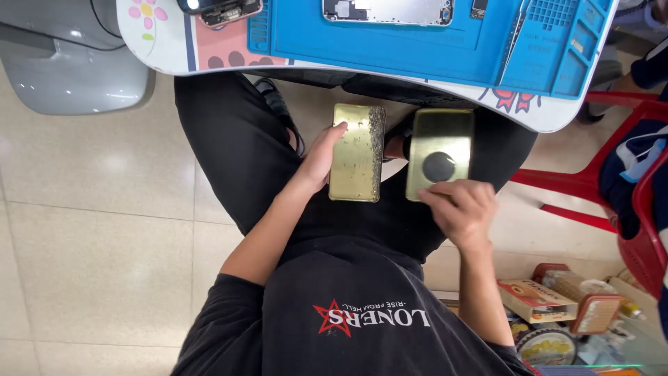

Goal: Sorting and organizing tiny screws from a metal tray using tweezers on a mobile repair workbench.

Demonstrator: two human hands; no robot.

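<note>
Left hand [316, 163]: we grip the gold tin [357, 153] by its edge.
Right hand [459, 209]: we hold the gold lid [440, 150], fingers closed on its lower end.
Above: blue mat [417, 49].

Blue mat [390, 49] on table [174, 49] — red chair [612, 181].

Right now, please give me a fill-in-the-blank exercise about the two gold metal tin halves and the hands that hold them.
1. The left hand holds the gold tin half speckled with small ____ bits.
2. The right hand holds the gold tin half with a dark ____ disc inside.
3. The silicone work mat on the table above is ____.

Missing words: dark; round; blue
</note>
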